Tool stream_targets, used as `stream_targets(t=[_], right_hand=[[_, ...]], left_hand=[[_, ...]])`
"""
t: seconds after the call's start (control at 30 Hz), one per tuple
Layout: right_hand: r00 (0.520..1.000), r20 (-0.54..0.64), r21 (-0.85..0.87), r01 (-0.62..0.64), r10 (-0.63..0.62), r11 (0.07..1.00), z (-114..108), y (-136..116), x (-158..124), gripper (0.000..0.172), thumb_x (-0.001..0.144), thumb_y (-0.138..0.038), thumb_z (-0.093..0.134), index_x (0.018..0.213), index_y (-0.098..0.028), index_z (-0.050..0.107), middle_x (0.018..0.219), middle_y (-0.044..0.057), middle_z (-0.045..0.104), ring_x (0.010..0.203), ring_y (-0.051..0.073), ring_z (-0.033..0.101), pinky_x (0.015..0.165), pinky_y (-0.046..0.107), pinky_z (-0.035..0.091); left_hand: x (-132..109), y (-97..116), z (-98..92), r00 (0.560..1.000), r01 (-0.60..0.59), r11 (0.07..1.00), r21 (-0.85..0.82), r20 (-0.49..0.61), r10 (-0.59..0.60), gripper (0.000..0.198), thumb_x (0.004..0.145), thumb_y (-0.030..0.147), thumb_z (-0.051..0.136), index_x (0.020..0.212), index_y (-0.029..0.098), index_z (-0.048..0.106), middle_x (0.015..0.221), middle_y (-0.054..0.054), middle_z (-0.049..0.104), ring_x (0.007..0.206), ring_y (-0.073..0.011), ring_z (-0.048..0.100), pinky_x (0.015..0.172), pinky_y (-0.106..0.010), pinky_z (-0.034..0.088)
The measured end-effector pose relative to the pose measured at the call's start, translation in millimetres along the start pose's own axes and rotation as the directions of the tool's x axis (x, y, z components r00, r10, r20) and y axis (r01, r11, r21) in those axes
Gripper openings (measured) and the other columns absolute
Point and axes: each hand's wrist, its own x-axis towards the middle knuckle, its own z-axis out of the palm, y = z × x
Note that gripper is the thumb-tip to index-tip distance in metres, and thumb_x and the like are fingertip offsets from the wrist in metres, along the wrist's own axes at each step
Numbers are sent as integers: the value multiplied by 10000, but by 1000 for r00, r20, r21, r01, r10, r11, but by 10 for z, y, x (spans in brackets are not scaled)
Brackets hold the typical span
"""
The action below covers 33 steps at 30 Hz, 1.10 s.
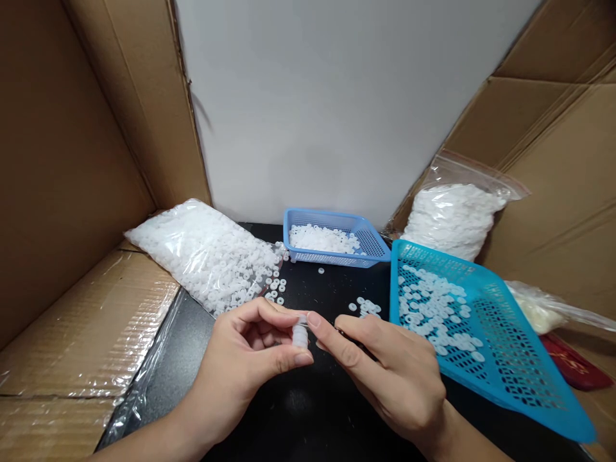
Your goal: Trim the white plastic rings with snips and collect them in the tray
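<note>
My left hand (pixel 253 359) pinches a short upright stack of white translucent plastic rings (pixel 300 336) between thumb and index finger. Close on its right, my right hand (pixel 389 366) is closed, with the index fingertip at the top of the stack. Part of a thin metal tool (pixel 342 332) shows between its fingers; most of it is hidden. A fine edge, perhaps its tip, lies across the upper rings. Beyond my right hand, a small pile of loose rings (pixel 368 308) lies on the black table (pixel 298 417).
A clear bag of white rings (pixel 206 250) spills at left. Rings lie in a blue basket (pixel 337 260) at the back and a turquoise basket (pixel 529 391) at right. Behind that stand a full zip bag (pixel 452 212), a smaller bag (pixel 536 308) and a red packet (pixel 575 366). Cardboard walls (pixel 558 154) flank the table.
</note>
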Motion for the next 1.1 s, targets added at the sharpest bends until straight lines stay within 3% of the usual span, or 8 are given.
stream_targets(t=[0.37,0.47,0.57,0.8,0.9,0.97,1.07,1.1], right_hand=[[1000,-13,-13,-2,2,1000,-15,-11,16,360,1050,-97,485,1345,-160,683,781,35,711,599,127,558,526,269,397],[988,-60,178,-129,141,976,37,1,39,396,1023,-63,525,1364,-201,670,810,31,691,662,128,621,562,239,459],[933,-97,373,-289,347,882,98,31,61,416,1003,-61,558,1354,-251,679,838,20,661,666,125,615,580,233,487],[804,-40,455,-514,593,728,144,78,73,352,1031,-302,543,1363,-228,633,747,-20,578,583,136,531,525,246,464],[799,23,485,-535,601,692,148,63,78,177,986,-352,628,887,-216,682,583,-80,404,468,99,386,428,221,334],[811,48,478,-531,583,699,153,52,84,299,989,-295,629,704,-213,588,572,-74,413,473,88,392,442,213,330],[814,38,523,-510,579,683,158,38,78,88,1017,-258,596,1016,-235,681,825,-6,619,619,107,565,507,198,430],[818,43,551,-498,574,670,155,33,70,118,1021,-294,605,1110,-257,674,897,9,638,677,116,604,532,196,457]], left_hand=[[8,38,-12,1000,-18,998,66,25,17,232,606,115,964,750,201,805,757,14,776,693,-95,685,654,-145,562],[-1,34,-18,996,-73,992,104,53,67,341,617,72,949,884,243,825,809,22,805,712,-95,704,680,-140,577],[-4,33,-17,988,-135,984,112,87,126,434,637,58,938,984,289,818,929,15,845,787,-112,747,741,-153,604],[-7,44,-11,971,-229,960,163,111,213,392,652,53,929,939,299,825,904,30,850,785,-113,759,727,-135,609],[0,34,-13,967,-244,955,169,119,226,390,656,54,928,936,306,829,909,37,846,785,-105,752,731,-127,603],[1,30,-14,967,-245,953,177,120,226,380,659,58,928,934,302,832,911,34,841,786,-105,747,732,-128,601],[-6,34,-16,969,-235,954,184,117,217,354,655,77,934,922,287,836,898,23,832,778,-110,739,727,-135,599],[-8,38,-17,970,-232,955,185,113,214,346,653,86,938,919,283,837,887,21,828,770,-111,735,718,-135,597]])
